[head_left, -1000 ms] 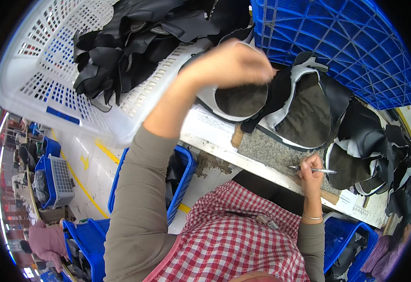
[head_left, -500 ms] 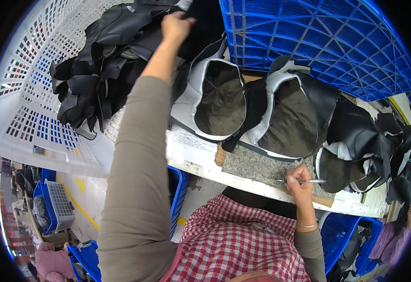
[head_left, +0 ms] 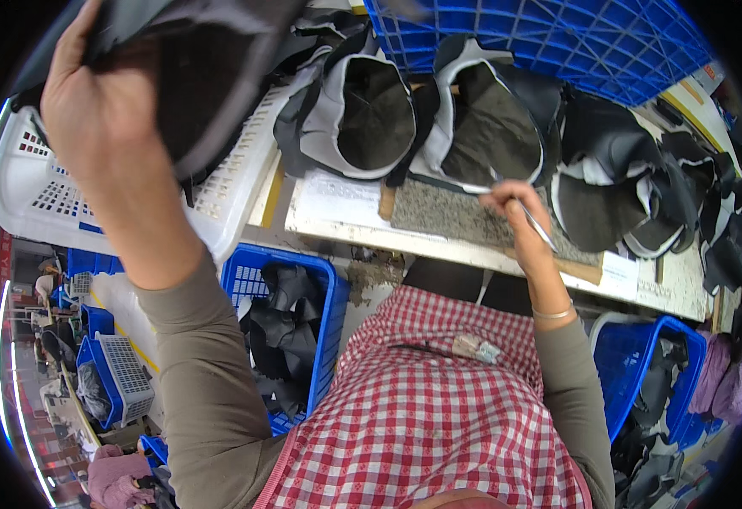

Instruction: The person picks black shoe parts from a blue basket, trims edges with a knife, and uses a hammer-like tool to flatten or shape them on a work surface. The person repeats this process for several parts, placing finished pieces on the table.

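Note:
My left hand (head_left: pixel 104 119) is raised at the upper left, closed on a dark shoe upper (head_left: pixel 206 85) with a pale inner edge. The upper is close to the camera, slightly blurred and cut off by the top of the picture. My right hand (head_left: pixel 519 222) is over the bench's front edge, closed round a slim silver pen (head_left: pixel 541 232). Just beyond the pen's tip stands a black upper with a white rim and brown-grey inside (head_left: pixel 490 127). Beside it on the left is a similar upper (head_left: pixel 377 114).
A white perforated basket (head_left: pixel 57 199) stands at the left. A blue crate (head_left: pixel 541 42) rises behind the white bench (head_left: pixel 337 222), which bears a speckled grey slab (head_left: pixel 447 212). More uppers (head_left: pixel 604 208) crowd the right. Below the bench are blue crates (head_left: pixel 333 310) (head_left: pixel 621 360) holding black pieces.
My left hand has come back from the basket toward me, bringing a shoe upper up near the camera. My right hand has tilted the pen up toward the middle upper. The view has shifted.

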`<state>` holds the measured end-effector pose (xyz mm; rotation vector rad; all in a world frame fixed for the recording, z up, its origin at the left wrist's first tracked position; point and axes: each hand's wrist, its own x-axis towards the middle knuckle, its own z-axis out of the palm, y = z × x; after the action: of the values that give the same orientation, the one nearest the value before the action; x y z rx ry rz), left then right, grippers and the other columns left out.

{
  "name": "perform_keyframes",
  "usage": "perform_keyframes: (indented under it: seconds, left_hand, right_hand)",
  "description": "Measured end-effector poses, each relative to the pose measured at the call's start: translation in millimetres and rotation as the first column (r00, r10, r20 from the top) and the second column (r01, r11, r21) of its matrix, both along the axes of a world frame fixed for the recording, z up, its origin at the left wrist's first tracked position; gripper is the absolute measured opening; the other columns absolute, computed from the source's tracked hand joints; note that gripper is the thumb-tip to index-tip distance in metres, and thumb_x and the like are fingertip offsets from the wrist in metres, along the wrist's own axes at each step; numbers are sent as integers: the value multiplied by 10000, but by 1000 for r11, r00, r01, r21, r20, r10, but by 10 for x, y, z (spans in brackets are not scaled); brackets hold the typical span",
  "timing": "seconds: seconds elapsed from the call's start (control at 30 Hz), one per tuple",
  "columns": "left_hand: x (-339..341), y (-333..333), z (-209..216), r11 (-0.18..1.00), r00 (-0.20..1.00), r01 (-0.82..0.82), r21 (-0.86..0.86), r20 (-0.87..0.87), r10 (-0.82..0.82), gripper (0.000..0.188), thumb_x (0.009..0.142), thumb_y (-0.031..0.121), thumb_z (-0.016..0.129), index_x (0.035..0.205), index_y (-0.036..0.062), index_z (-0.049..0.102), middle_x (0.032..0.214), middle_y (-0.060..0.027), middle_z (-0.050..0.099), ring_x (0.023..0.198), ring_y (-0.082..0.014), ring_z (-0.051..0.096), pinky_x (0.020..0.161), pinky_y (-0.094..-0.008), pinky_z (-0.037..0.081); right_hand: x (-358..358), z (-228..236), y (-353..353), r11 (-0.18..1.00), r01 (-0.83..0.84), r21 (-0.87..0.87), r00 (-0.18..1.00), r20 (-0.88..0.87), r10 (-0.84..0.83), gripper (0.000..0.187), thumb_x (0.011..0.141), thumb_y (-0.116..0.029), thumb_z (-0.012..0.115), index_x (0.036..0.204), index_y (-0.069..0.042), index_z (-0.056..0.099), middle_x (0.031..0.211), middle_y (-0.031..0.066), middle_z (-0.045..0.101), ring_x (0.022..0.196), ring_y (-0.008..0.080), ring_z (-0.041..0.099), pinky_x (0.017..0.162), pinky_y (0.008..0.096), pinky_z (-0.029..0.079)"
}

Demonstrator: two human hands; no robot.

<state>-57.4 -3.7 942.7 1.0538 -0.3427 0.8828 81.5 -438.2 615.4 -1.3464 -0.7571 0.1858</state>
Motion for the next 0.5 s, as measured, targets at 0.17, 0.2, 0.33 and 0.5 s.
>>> perform_keyframes:
  seconds: [0.17,0.2,0.33,0.5]
  left_hand:
    - [744,-1673,-1032,933,986,-157,-323,-108,129,213,923,169,714,815,12,618,838,-78,609,782,-226,598,745,-364,493]
    - [941,-2014,-1311,898,985,-159,-411,-125,117,287,872,160,775,657,88,599,649,10,571,610,-147,563,628,-310,470]
    - [1380,-2438,-2102,818,628,268,509,-737,252,436,899,362,762,1033,-40,661,940,-136,704,921,-286,671,850,-377,507]
    - [1100,-2511,-2999,-29,899,212,977,-183,398,604,809,439,824,1247,48,682,1123,-201,719,1074,-364,686,973,-424,515]
  right_hand:
    - [-125,265,161,970,-154,190,986,-32,163,867,952,-627,643,1520,-35,366,1505,184,521,1357,264,521,1076,383,438]
    - [-103,270,162,955,-121,272,974,-155,168,859,966,-625,628,1523,-28,362,1493,177,528,1343,255,529,1073,394,446]
    - [212,110,2,883,73,464,934,-341,102,689,986,-401,725,1464,-1,430,1287,92,625,1163,174,602,945,326,501]
    - [598,-476,-267,905,425,-17,892,-162,-422,383,883,5,705,1249,-16,596,1143,94,701,1053,205,653,939,309,498]
